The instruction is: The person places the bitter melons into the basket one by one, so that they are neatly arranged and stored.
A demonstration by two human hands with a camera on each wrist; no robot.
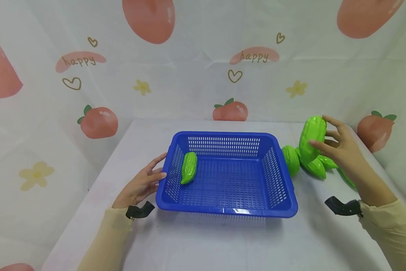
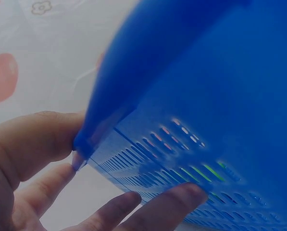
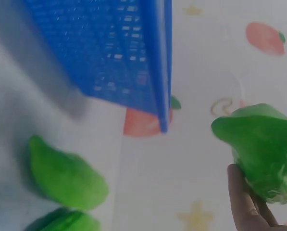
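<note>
A blue plastic basket [image 1: 230, 211] with slotted walls sits in the middle of the table. My left hand [image 1: 140, 186] grips its left rim, and in the left wrist view the fingers [image 2: 162, 207] lie against the slotted outer wall. One green bitter melon [image 1: 189, 167] lies inside the basket near the left wall. To the right, my right hand [image 1: 347, 148] holds another bitter melon [image 1: 313, 133] upright, raised over the table between thumb and fingers. In the right wrist view this melon [image 3: 261, 144] shows its narrow tip, and part of the hand is cut off.
Several more green melons lie right of the basket, among them a rounded one [image 1: 291, 161] close to its wall and a pointed one [image 1: 315, 168] below the raised melon. A white backdrop [image 1: 189, 90] with fruit prints rises behind the white table [image 1: 203, 244].
</note>
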